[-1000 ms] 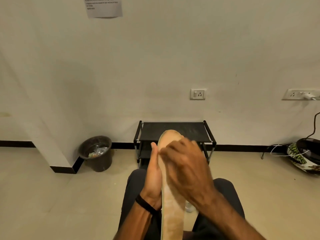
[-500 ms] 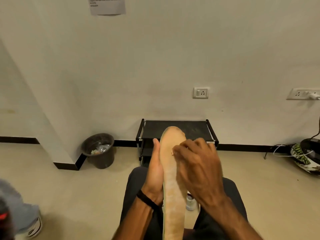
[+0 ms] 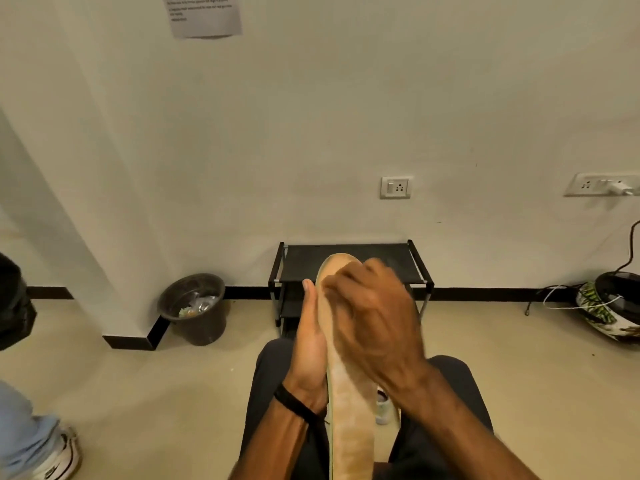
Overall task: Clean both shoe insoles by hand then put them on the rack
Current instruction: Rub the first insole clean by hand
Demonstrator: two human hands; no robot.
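The insole [image 3: 349,427] stands on edge over the lap at six o'clock, toe toward twelve. The left hand [image 3: 311,344] braces it from behind, thumb straight up its edge; its fingers are hidden. The right hand [image 3: 372,317], fingers curled onto the toe, has slid up from mid-sole within the last second, so rubbing likely continues. The rack [image 3: 349,263] beyond holds nothing. The wall notice [image 3: 204,13] at eleven is unreadable.

insole [image 3: 349,420] between hands | rack [image 3: 349,259] behind, against wall | bin [image 3: 194,308] left of rack
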